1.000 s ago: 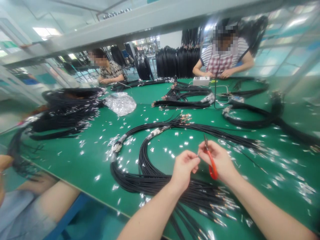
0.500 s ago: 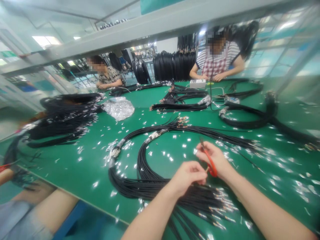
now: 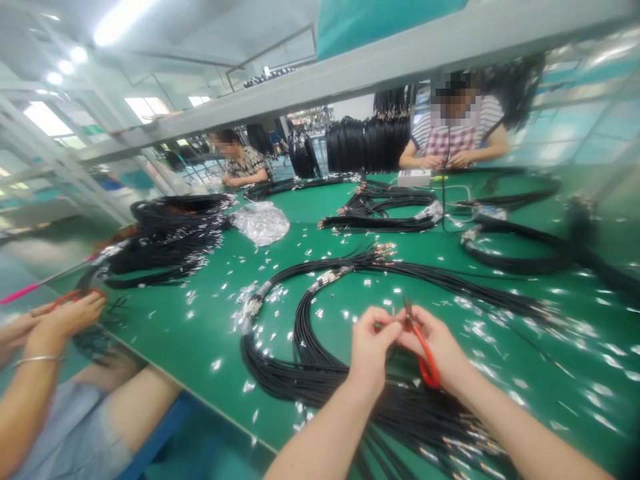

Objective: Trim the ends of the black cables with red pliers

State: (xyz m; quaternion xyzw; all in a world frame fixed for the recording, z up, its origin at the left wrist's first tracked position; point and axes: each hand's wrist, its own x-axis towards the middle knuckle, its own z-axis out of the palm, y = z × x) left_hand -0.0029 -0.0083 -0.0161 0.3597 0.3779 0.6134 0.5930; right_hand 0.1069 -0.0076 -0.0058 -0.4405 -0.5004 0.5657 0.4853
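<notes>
My right hand is closed around red-handled scissors, whose small blades point up between my two hands. My left hand is pinched shut right beside the blades, fingertips on something too small to make out, probably a cable end. Both hands hover over a thick bundle of black cables that loops across the green table toward me. The cable ends near my wrists carry metal tips.
Silvery scraps litter the table. More black cable bundles lie at left, centre and right. A clear plastic bag sits at the back left. Two people work across the table; another person's hands are at left.
My left hand has come back up to meet the scissors after dipping toward the bundle. The view has shifted, bringing the neighbour's hands at left into sight.
</notes>
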